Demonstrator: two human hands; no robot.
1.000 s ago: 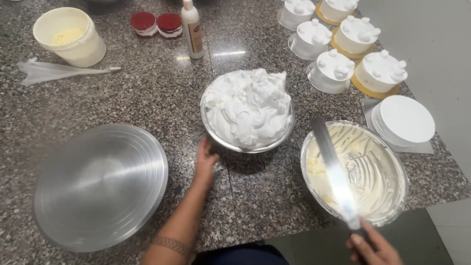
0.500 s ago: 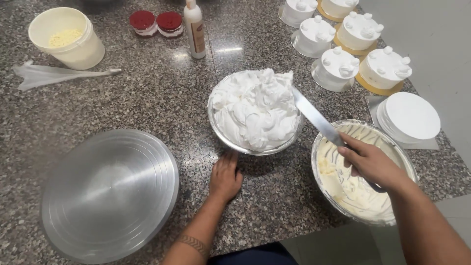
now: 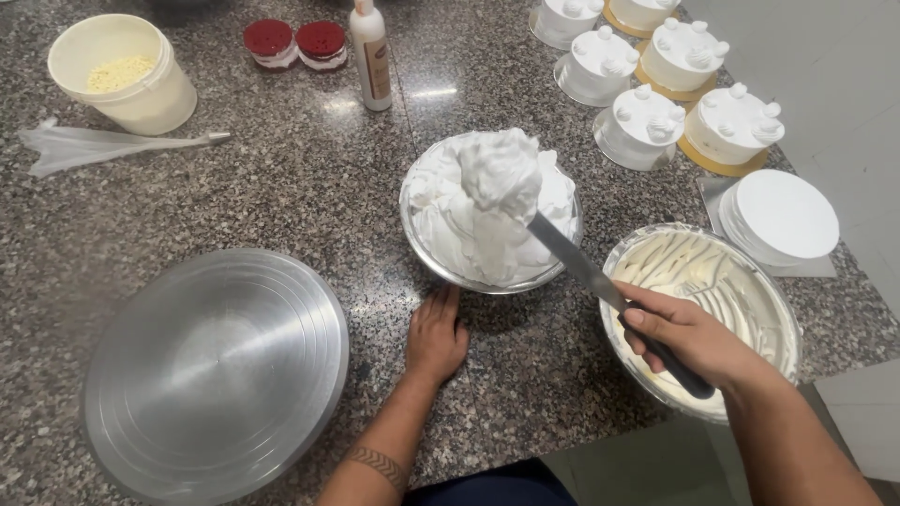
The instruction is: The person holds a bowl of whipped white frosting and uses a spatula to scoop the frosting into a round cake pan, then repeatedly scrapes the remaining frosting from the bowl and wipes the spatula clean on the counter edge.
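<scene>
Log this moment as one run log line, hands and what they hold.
left hand: flat on counter, open | right hand: grip on spatula | spatula: lifting whipped cream over cream bowl

A: Camera setup?
B: Single head cam, looked steeply down at the granite counter point(image 3: 281, 187) from close range. Wearer's forearms entered from the bottom edge.
A: Any overlap with another view?
B: No second view.
</scene>
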